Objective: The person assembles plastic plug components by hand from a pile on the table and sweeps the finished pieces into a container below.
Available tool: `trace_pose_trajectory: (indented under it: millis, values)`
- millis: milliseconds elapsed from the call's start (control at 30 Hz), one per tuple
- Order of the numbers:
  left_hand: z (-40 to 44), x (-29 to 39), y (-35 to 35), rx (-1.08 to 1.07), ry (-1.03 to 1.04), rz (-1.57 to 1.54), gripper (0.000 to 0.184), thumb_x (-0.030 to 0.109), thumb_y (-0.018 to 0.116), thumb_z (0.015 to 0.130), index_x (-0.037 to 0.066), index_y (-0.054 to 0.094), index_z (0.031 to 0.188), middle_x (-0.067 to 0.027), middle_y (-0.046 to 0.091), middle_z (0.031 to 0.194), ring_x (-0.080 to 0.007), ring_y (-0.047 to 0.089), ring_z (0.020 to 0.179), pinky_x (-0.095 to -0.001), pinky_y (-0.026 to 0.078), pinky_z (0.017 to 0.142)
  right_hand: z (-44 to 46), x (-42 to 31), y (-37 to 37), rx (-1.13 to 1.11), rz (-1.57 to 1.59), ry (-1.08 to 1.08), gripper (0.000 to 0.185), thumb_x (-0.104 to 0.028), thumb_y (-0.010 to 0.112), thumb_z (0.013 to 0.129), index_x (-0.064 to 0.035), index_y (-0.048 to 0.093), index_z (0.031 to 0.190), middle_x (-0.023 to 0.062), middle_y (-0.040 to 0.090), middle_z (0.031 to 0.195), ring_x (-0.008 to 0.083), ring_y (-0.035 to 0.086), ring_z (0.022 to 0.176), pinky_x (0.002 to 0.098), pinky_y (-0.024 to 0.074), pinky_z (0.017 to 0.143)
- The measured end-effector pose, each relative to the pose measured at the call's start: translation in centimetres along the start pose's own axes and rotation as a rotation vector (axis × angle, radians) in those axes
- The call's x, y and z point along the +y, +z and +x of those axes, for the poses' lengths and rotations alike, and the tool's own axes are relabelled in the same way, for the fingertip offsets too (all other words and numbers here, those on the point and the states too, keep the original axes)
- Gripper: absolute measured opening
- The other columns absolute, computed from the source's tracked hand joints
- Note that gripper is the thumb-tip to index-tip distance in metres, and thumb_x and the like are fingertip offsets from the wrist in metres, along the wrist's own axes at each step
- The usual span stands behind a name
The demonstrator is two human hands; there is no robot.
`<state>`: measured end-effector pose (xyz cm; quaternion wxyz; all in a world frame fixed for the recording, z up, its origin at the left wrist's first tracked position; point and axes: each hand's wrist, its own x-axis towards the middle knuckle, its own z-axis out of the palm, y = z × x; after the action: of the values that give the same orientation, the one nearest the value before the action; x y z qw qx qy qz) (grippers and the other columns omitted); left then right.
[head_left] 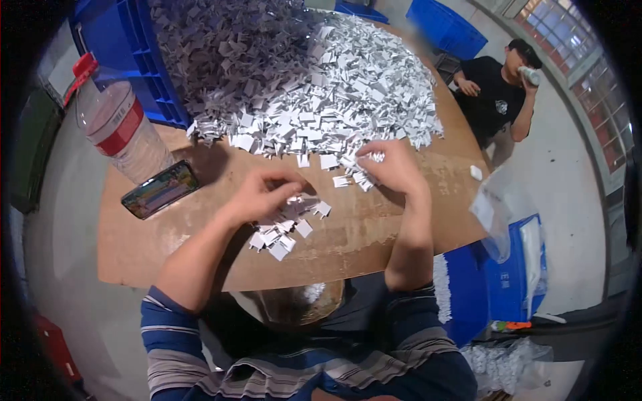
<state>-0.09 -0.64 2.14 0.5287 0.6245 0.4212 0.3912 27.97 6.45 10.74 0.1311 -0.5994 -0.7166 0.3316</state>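
A large heap of small flat white plastic pieces (374,87) spreads over the brown tabletop (374,230). My right hand (396,168) is at the heap's near edge, its fingers closed around a few white pieces (350,160). Several loose pieces lie just beneath it. My left hand (262,195) is over a smaller group of the same pieces (281,239), nearer the table's front edge. Its fingers are curled in, with the thumb close to the index finger. What lies inside the left hand, if anything, is hidden.
A blue crate (127,50) tips its opening toward the heap. Left of my hands stand a clear bottle (120,127) with a red cap and a propped phone (160,189). A person (498,93) drinks at far right. Below is a blue bin (465,294).
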Motion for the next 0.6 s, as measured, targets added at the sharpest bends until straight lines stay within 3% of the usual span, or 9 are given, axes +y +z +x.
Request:
trace_pose_trajectory:
  millis: [167,333,533,600]
  values:
    - [0.4,0.0,0.0,0.144,0.119,0.257,0.022,0.007,0.071,0.089,0.000,0.070,0.110,-0.0116,0.070,0.101,-0.0223,0.066,0.084,-0.0307,0.054,0.075,1.1,2.9,1.8,0.034,-0.306,-0.124,0.029,-0.015,0.068,0.081,-0.0038,0.074,0.107,0.0110,0.075,0.095,0.0319,0.068,0.081,0.0389,0.0542,0.073]
    - [0.3,0.1,0.8,0.110,0.285,0.521,0.024,0.006,0.071,0.088,0.000,0.069,0.111,-0.0102,0.070,0.099,-0.0217,0.065,0.084,-0.0310,0.054,0.075,1.0,-0.4,6.4,0.075,-0.525,-0.236,0.032,-0.015,0.069,0.079,-0.0061,0.073,0.110,0.0135,0.075,0.098,0.0351,0.069,0.086,0.0411,0.0543,0.075]
    - [0.9,-1.1,0.5,0.150,0.221,0.645,0.026,0.005,0.070,0.082,0.001,0.069,0.108,-0.0111,0.069,0.093,-0.0248,0.063,0.079,-0.0333,0.053,0.073,1.5,-0.8,9.4,0.033,-0.216,-0.362,0.034,-0.019,0.071,0.080,-0.0083,0.072,0.111,0.0154,0.074,0.101,0.0368,0.068,0.090,0.0422,0.0539,0.078]
    - [1.0,-1.3,0.3,0.146,0.200,0.555,0.028,0.002,0.067,0.083,0.001,0.068,0.111,-0.0104,0.069,0.096,-0.0227,0.064,0.082,-0.0323,0.053,0.075,1.7,-0.7,9.7,0.040,-0.126,-0.443,0.034,-0.020,0.071,0.080,-0.0079,0.072,0.112,0.0154,0.074,0.102,0.0369,0.068,0.089,0.0419,0.0538,0.078]
